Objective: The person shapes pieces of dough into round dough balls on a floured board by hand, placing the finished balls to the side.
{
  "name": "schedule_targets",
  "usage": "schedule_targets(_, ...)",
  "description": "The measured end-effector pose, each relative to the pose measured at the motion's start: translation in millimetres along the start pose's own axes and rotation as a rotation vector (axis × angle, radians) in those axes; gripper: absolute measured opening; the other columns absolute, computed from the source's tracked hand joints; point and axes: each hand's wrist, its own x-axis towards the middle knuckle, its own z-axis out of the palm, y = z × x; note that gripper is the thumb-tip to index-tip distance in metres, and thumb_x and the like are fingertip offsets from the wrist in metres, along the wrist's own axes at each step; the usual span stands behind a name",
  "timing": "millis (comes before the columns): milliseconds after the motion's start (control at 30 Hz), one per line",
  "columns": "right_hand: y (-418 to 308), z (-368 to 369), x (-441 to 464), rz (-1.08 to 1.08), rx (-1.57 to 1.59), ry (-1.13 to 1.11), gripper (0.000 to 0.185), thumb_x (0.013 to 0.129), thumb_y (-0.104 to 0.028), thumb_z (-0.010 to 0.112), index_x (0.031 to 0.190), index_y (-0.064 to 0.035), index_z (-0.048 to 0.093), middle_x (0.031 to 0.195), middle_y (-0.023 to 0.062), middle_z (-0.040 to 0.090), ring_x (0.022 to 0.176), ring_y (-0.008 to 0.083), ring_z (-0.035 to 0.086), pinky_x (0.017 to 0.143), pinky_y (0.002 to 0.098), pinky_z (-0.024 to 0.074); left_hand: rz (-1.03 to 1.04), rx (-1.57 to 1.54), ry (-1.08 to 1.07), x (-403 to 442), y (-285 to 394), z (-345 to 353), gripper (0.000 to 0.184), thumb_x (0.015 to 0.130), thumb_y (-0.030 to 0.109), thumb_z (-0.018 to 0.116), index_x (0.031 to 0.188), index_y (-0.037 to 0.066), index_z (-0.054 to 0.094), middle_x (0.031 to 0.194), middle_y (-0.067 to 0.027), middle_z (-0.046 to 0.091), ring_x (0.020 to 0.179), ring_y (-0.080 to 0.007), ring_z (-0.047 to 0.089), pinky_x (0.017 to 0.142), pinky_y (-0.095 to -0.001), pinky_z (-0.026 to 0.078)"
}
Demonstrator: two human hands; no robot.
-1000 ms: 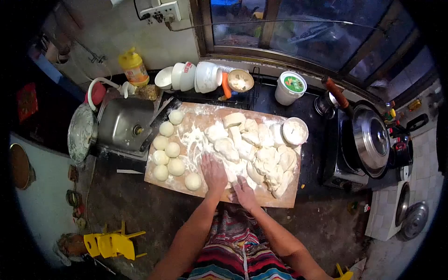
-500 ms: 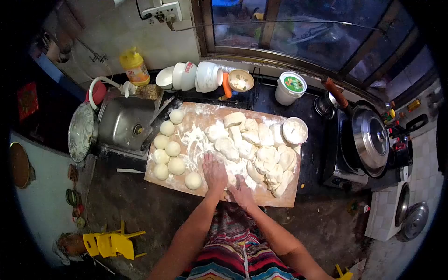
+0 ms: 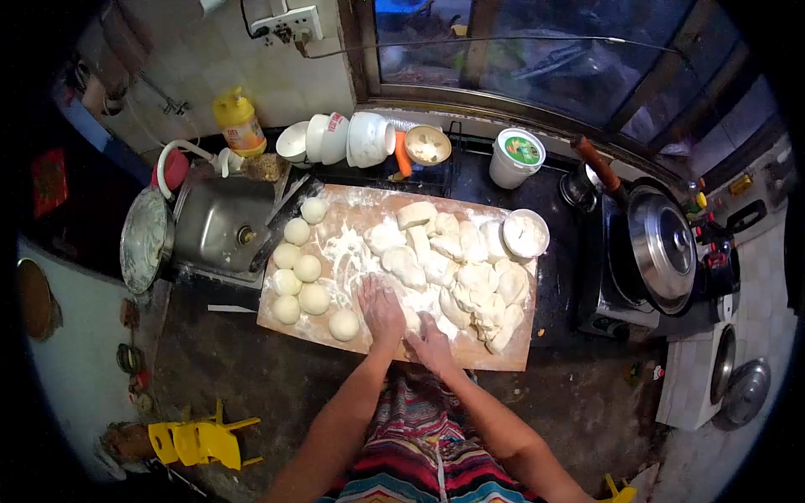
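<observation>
My left hand (image 3: 382, 314) lies on the floured wooden board (image 3: 356, 220), fingers stretched out and pointing away from me. Close to its right, my right hand (image 3: 429, 342) touches a small dough piece (image 3: 411, 319) that shows between the two hands; the hand's fingers are partly spread. Several round dough balls (image 3: 314, 298) sit at the board's left side, one just left of my left hand. Irregular dough pieces (image 3: 478, 289) are heaped on the right half, beside a small bowl of flour (image 3: 526, 234).
A sink (image 3: 220, 220) is at the left, with a yellow bottle (image 3: 239, 121) behind it. White bowls (image 3: 369, 139), an orange object (image 3: 402, 154) and a lidded white tub (image 3: 515, 159) stand behind the board. A lidded pan (image 3: 664, 243) sits on the stove at the right.
The view has shifted slightly. My right hand has drawn a little closer to my left hand; my left hand has stayed nearly in place on the board.
</observation>
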Motion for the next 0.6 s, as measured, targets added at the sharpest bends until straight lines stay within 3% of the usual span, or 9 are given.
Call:
schedule_targets(67,0.7,0.6,0.9,0.089,0.083,-0.048,0.054,0.083,-0.022,0.064,0.131,-0.004,0.044,0.092,0.0234,0.062,0.076,0.0368,0.061,0.069,0.0438,0.0501,0.128,-0.016,-0.16,-30.9,-22.6,20.0,0.041,0.095,0.02,0.041,0.121,-0.009,0.052,0.129,-0.0276,0.05,0.13,-0.0419,0.037,0.112,-0.0486,0.022)
schedule_targets(100,-0.9,-4.9,-5.4,-0.023,0.04,-0.047,0.054,0.083,-0.021,0.064,0.13,-0.0031,0.045,0.092,0.0235,0.061,0.076,0.037,0.061,0.07,0.0438,0.05,0.19,-0.021,-0.237,-48.9,-32.9,25.4,0.041,0.095,0.02,0.041,0.121,-0.009,0.053,0.13,-0.0271,0.05,0.131,-0.0415,0.036,0.112,-0.0485,0.021)
schedule_targets(200,4.4,-8.8,-33.2,-0.33,-0.084,-0.017,0.054,0.081,-0.018,0.063,0.128,-0.0007,0.046,0.09,0.0239,0.06,0.078,0.0375,0.061,0.074,0.0435,0.0496,-0.032,-0.313,-0.313,-81.2,5.8,-28.5,0.042,0.095,0.022,0.041,0.121,-0.008,0.054,0.133,-0.0254,0.049,0.132,-0.0387,0.036,0.113,-0.0474,0.019)
schedule_targets(300,24.6,6.0,-37.1,-0.531,-0.209,0.102,0.052,0.082,-0.019,0.062,0.126,0.0016,0.046,0.088,0.0237,0.06,0.078,0.0389,0.061,0.074,0.0435,0.0498,-0.125,-0.231,-0.255,-69.4,23.6,-42.5,0.043,0.095,0.024,0.041,0.122,-0.008,0.054,0.134,-0.0245,0.048,0.133,-0.0364,0.036,0.114,-0.047,0.019)
schedule_targets(400,3.3,-0.5,-15.9,-0.074,-0.133,-0.027,0.054,0.085,-0.024,0.062,0.129,0.0007,0.042,0.081,0.0214,0.059,0.073,0.0386,0.062,0.068,0.043,0.0506,0.065,0.082,-0.029,-25.5,-13.6,12.7,0.042,0.095,0.023,0.04,0.121,-0.008,0.054,0.134,-0.0246,0.048,0.132,-0.0357,0.037,0.114,-0.0466,0.018)
schedule_targets(500,-35.3,-17.2,-0.9,0.164,0.056,-0.122,0.057,0.088,-0.026,0.061,0.132,-0.0006,0.036,0.071,0.0185,0.056,0.066,0.0357,0.061,0.061,0.0425,0.0505,-0.021,0.083,0.019,3.9,5.4,-1.3,0.04,0.095,0.022,0.04,0.119,-0.008,0.054,0.132,-0.025,0.05,0.128,-0.0356,0.042,0.113,-0.047,0.02)
schedule_targets(533,-44.5,-21.5,-0.3,0.232,0.164,-0.163,0.056,0.088,-0.024,0.061,0.132,-0.0008,0.036,0.071,0.0187,0.056,0.065,0.0356,0.061,0.06,0.0427,0.0504,0.058,0.165,-0.185,2.6,5.5,-5.6,0.039,0.095,0.022,0.041,0.117,-0.007,0.055,0.131,-0.0245,0.05,0.127,-0.0354,0.044,0.113,-0.0473,0.021)
schedule_targets(567,12.8,7.3,10.6,0.123,0.153,-0.108,0.051,0.085,-0.014,0.06,0.13,-0.0003,0.04,0.082,0.0232,0.057,0.076,0.0397,0.062,0.068,0.0443,0.0506,0.135,0.247,-0.39,-6.0,4.2,-9.8,0.038,0.095,0.022,0.042,0.115,-0.007,0.056,0.13,-0.024,0.051,0.125,-0.0352,0.045,0.112,-0.0476,0.022)
schedule_targets(600,12.7,2.3,5.0,-0.078,0.061,-0.053,0.05,0.084,-0.012,0.06,0.129,-0.0006,0.041,0.087,0.0246,0.058,0.082,0.0411,0.061,0.072,0.0448,0.0501,0.211,0.329,-0.596,-16.7,2.3,-13.9,0.038,0.094,0.022,0.043,0.114,-0.007,0.057,0.129,-0.0235,0.052,0.123,-0.035,0.047,0.112,-0.0479,0.023)
